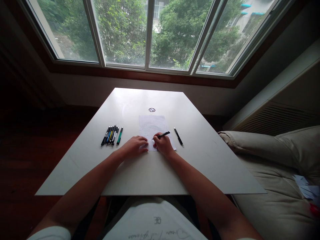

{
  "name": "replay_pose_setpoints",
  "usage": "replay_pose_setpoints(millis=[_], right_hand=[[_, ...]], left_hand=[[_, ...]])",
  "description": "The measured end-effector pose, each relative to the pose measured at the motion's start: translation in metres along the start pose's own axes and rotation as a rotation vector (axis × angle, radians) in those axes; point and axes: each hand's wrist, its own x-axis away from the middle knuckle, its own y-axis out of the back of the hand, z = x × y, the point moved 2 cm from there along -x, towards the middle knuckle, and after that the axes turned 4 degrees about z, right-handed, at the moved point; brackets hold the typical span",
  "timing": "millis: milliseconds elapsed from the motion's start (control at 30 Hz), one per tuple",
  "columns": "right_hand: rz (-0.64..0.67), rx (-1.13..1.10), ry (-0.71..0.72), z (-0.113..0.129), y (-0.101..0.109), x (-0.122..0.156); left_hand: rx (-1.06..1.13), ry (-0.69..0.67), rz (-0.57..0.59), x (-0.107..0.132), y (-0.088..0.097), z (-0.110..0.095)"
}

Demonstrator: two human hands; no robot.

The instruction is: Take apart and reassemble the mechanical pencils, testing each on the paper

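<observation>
A sheet of paper [153,126] covered in lines of writing lies on the white table. My right hand [162,144] grips a black pen [164,134], its tip down at the lower part of the sheet. Flat at the paper's lower left edge rests my left hand [136,145], fingers stretched out and holding nothing. To the right of the sheet lies another black pen [178,136]. On the left, several pens [110,135] are lined up side by side, with a green pen [120,136] slightly apart from them.
The white table [140,176] narrows toward the window [147,33]. A small dark round emblem [152,110] sits just beyond the paper. At the right stands a light sofa [265,160] with folded papers [306,186] on it.
</observation>
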Motion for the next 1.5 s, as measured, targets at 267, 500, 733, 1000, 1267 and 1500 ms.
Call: replay_pose_setpoints(millis=[267, 500, 733, 1000, 1267, 1500], right_hand=[[0.005, -0.020, -0.035, -0.0015, 0.0001, -0.0008], [-0.008, -0.031, -0.065, -0.0026, -0.0006, -0.0008], [-0.008, -0.041, -0.082, -0.0027, -0.0007, -0.0008], [-0.018, -0.043, -0.081, -0.0021, -0.0007, -0.0003], [-0.038, -0.042, -0.080, -0.0029, -0.0005, 0.0007], [-0.039, -0.042, -0.076, -0.0040, 0.0007, 0.0000]], left_hand=[[-0.026, 0.003, 0.018, -0.0001, -0.0001, 0.0000], [-0.025, -0.001, 0.019, -0.0006, -0.0005, 0.0001], [-0.038, -0.002, 0.025, -0.0006, -0.0011, 0.0008], [-0.041, 0.004, 0.032, -0.0002, 0.0001, -0.0010], [-0.036, 0.010, 0.035, -0.0012, 0.0011, -0.0021], [-0.037, 0.004, 0.022, -0.0010, 0.0002, -0.0014]])
